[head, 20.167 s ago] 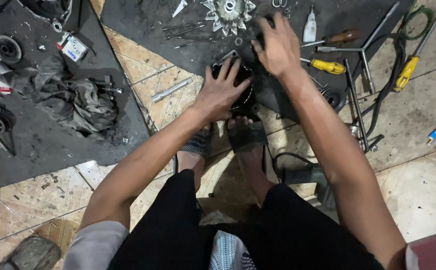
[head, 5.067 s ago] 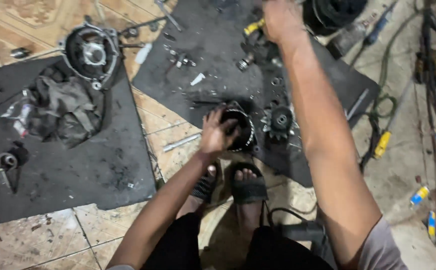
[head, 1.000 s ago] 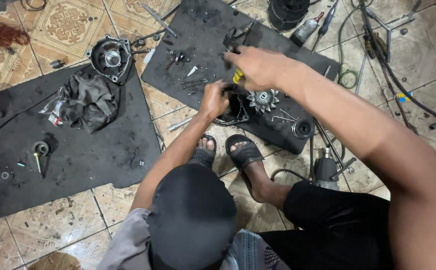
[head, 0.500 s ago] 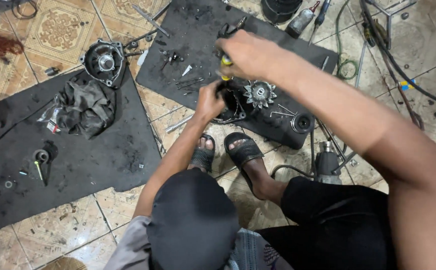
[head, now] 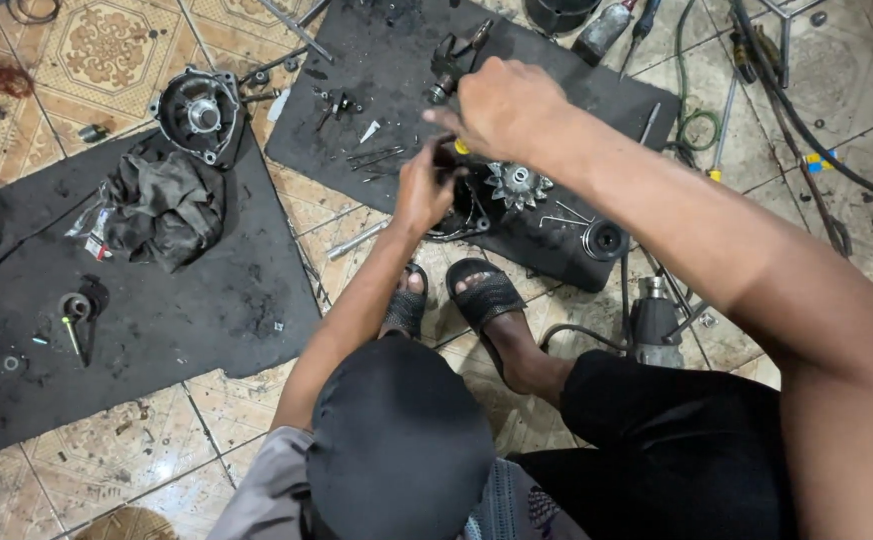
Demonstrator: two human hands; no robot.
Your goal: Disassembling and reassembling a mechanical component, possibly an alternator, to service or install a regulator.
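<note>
While the left hand point(head: 425, 190) is clamping the round dark motor part point(head: 462, 205) on the black rubber mat point(head: 397, 60) to steady it, the right hand point(head: 502, 105) is gripping a yellow-handled tool point(head: 460, 148) above it, just beside the toothed gear point(head: 517, 185).

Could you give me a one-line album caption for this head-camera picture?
Left hand steadies a round black engine part on a dark mat while the right hand works a yellow-handled tool.

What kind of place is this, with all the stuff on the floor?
Probably a small repair workshop: a round grey metal engine cover, a toothed metal gear and loose screws lie on black rubber mats over tiled floor.
</note>
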